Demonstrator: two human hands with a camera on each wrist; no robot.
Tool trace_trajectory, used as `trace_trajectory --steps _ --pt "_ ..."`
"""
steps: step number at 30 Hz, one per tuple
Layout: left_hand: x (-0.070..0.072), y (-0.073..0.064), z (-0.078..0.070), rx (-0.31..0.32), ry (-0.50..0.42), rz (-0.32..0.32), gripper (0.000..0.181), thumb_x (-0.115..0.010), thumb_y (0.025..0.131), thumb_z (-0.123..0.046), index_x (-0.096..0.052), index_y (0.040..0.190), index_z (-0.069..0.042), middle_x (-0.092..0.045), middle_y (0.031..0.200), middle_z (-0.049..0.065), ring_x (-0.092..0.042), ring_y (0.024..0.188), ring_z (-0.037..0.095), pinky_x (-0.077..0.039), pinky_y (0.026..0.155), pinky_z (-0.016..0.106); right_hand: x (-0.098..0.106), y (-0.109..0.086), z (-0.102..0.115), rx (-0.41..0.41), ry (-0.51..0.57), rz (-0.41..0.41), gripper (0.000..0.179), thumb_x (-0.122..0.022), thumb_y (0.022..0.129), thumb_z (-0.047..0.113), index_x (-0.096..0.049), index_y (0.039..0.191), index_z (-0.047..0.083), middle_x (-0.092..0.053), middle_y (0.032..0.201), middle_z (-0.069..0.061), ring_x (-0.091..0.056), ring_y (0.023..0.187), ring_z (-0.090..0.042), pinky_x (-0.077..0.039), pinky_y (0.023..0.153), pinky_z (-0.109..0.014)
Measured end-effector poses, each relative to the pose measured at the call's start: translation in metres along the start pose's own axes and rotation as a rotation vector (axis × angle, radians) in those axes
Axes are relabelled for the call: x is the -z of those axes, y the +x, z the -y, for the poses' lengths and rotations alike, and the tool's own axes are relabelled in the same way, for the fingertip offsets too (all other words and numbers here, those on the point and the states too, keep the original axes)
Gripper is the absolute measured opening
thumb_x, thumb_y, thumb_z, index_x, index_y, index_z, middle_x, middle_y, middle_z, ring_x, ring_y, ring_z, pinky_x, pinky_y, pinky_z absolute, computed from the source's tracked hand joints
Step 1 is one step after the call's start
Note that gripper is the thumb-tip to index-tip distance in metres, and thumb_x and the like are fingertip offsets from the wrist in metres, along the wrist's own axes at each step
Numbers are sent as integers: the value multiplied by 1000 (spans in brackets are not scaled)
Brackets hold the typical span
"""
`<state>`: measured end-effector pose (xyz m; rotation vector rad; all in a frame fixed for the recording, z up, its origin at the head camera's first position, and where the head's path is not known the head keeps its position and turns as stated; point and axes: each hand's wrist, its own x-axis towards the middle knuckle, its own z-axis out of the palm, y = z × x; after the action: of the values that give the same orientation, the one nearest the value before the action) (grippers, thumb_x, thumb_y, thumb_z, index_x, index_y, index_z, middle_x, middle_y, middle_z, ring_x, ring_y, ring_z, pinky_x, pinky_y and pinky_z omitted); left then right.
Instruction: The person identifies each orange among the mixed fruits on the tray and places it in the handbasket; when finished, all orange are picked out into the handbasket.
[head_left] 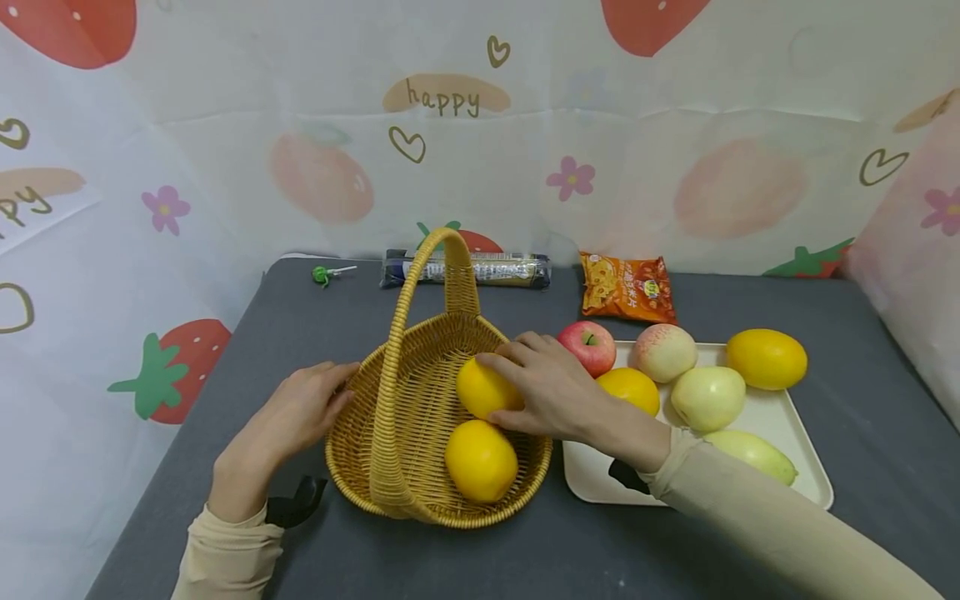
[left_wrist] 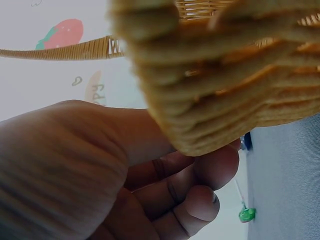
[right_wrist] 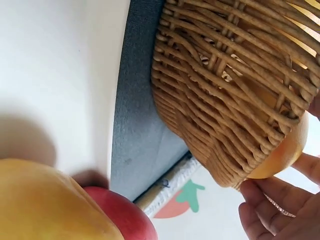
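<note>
A wicker basket (head_left: pixel 420 400) with a tall arched handle stands on the grey table. My left hand (head_left: pixel 300 408) grips its left rim, with the thumb and fingers on either side of the woven edge in the left wrist view. Inside the basket, toward its right side, my right hand (head_left: pixel 551 387) holds a smooth yellow fruit (head_left: pixel 480 388) between thumb and fingers. A second yellow fruit (head_left: pixel 482 461) lies in the basket nearer the front. In the right wrist view the basket wall (right_wrist: pixel 225 95) partly hides the held fruit (right_wrist: pixel 285 155).
Right of the basket, a white tray (head_left: pixel 592 475) bears an apple (head_left: pixel 588 347), a peach (head_left: pixel 665 352), yellow fruits (head_left: pixel 767 359) and pale green fruits (head_left: pixel 708 398). Along the back lie a green lollipop (head_left: pixel 322 275), a long wrapped packet (head_left: pixel 495 270) and an orange snack bag (head_left: pixel 628 287).
</note>
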<state>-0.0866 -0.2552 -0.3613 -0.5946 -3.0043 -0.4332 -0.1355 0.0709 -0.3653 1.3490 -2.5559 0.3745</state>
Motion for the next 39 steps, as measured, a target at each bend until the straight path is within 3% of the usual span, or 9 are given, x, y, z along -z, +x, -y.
trace_trajectory --steps 4,9,17,39 --pt "0 0 1 2 -5 -1 33 -63 92 -4 -62 123 5 -69 102 19 -67 90 32 -56 77 48 -3 -1 0 26 -24 7 63 -76 79 50 -63 129 13 -69 111 -4 -56 104 -25 -48 93 -42" --pt "0 0 1 4 -16 3 32 -63 92 -4 -62 123 5 -69 103 18 -68 90 31 -56 78 47 -4 -1 0 45 -23 24 62 -76 79 49 -63 129 14 -69 111 -4 -57 109 -26 -45 103 -45" --pt "0 0 1 3 -20 2 33 -63 92 -4 -62 124 5 -69 105 19 -68 91 31 -57 79 47 -6 -1 1 48 -37 110 61 -72 83 50 -60 134 18 -69 114 -7 -55 123 -30 -31 116 -57" --pt "1 0 0 -4 -18 -1 32 -63 92 -4 -63 123 5 -69 103 19 -68 89 31 -56 77 47 -9 -5 4 32 -44 180 67 -73 83 46 -52 141 18 -60 132 -10 -48 132 -31 -29 114 -63"
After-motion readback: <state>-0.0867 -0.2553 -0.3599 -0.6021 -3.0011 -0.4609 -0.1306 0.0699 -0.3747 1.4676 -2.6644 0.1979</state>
